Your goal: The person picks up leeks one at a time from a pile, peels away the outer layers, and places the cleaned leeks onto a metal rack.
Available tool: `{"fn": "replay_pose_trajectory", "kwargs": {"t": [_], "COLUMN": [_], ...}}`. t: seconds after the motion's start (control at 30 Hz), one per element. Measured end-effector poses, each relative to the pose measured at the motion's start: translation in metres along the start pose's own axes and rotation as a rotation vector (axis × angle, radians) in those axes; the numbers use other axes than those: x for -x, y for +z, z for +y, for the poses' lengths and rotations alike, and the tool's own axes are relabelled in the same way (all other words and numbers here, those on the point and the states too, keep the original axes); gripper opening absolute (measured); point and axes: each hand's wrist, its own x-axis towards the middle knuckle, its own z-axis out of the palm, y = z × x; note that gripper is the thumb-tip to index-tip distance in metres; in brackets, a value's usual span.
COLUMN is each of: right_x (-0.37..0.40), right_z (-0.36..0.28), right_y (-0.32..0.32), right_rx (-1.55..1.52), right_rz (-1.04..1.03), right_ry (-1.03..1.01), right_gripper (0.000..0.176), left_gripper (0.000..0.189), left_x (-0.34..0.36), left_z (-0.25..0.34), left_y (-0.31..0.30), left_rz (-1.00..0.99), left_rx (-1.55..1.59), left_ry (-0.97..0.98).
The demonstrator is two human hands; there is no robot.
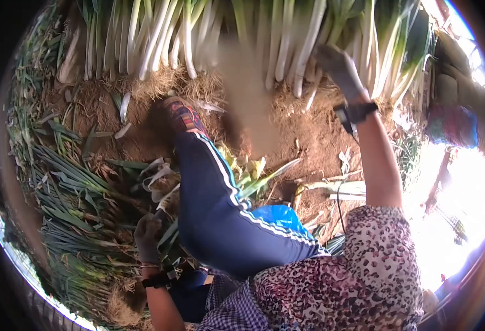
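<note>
My right hand (337,65), in a grey glove, reaches up to a row of leeks (308,41) with long white stalks and green tops. Its blurred fingers are right at the lower white ends of the stalks. At the lower left, my left hand (147,234), also gloved, is curled beside my bent knee, close to leek leaves (168,237). A thin dark piece shows at its fingertips, and I cannot tell what it is. More leeks (170,38) stand in the row with their roots (157,83) towards me.
Green leeks (77,193) lie heaped along the left side. A blue plastic bag (281,217) shows beside my leg, with loose leaves (253,176) near it. My shoe (184,116) rests on the brown soil (143,113). A blurred brownish shape (248,94) crosses the upper middle.
</note>
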Motion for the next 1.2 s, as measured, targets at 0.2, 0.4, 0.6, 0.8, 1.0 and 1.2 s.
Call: {"fn": "replay_pose_trajectory", "kwargs": {"t": [0.2, 0.4, 0.6, 0.8, 1.0, 1.2], "right_x": [0.187, 0.219, 0.286, 0.321, 0.38, 0.338], "right_z": [-0.038, -0.29, -0.503, -0.48, -0.396, -0.38], "right_y": [-0.015, 0.001, 0.101, 0.402, 0.487, 0.524], "right_rx": [0.058, -0.298, -0.179, 0.396, 0.602, 0.165], "right_rz": [-0.151, -0.326, -0.927, -1.092, -1.192, -1.028], "right_ry": [0.093, -0.413, -1.049, -0.912, -0.824, -0.684], "right_gripper": [0.027, 0.031, 0.032, 0.057, 0.058, 0.031], "left_gripper": [0.027, 0.024, 0.026, 0.031, 0.031, 0.035], "left_x": [0.061, 0.146, 0.187, 0.198, 0.248, 0.255], "left_z": [-0.051, -0.079, -0.141, -0.182, -0.143, -0.148], "left_y": [-0.022, -0.079, -0.156, -0.178, -0.198, -0.196], "left_rz": [-0.067, 0.05, 0.386, 0.581, 0.522, 0.49], "left_rx": [0.213, 0.184, 0.376, 0.751, 0.779, 0.887], "left_ry": [0.037, 0.227, 0.352, 0.302, 0.183, 0.147]}}
